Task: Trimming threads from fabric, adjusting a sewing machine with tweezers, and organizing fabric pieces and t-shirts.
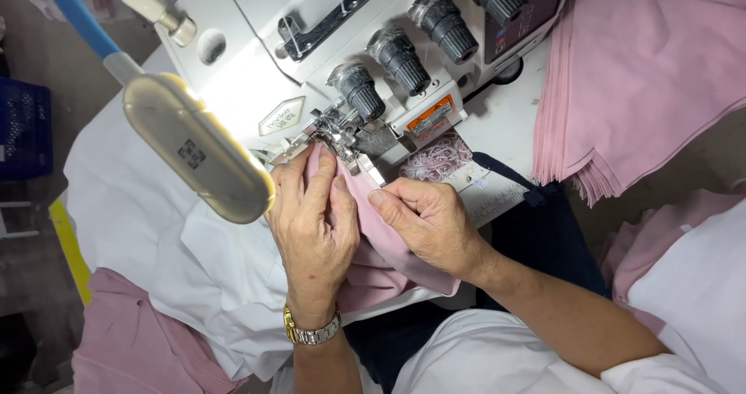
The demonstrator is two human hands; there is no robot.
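Observation:
A pink fabric piece point(385, 242) lies under the presser foot point(336, 134) of a white overlock sewing machine point(256, 67). My left hand point(311, 231) presses flat on the fabric, fingertips just before the presser foot; a gold watch sits on its wrist. My right hand point(427, 219) pinches the fabric's right edge between thumb and fingers, close beside the left hand. The cloth trails down toward my lap.
A lit lamp head point(194, 149) on a blue arm hangs left of my hands. A thick stack of pink fabric pieces point(637, 75) sits at the right. White cloth point(155, 231) covers the left; pink thread trimmings point(441, 159) lie by the machine. More pink cloth point(132, 339) lies at lower left.

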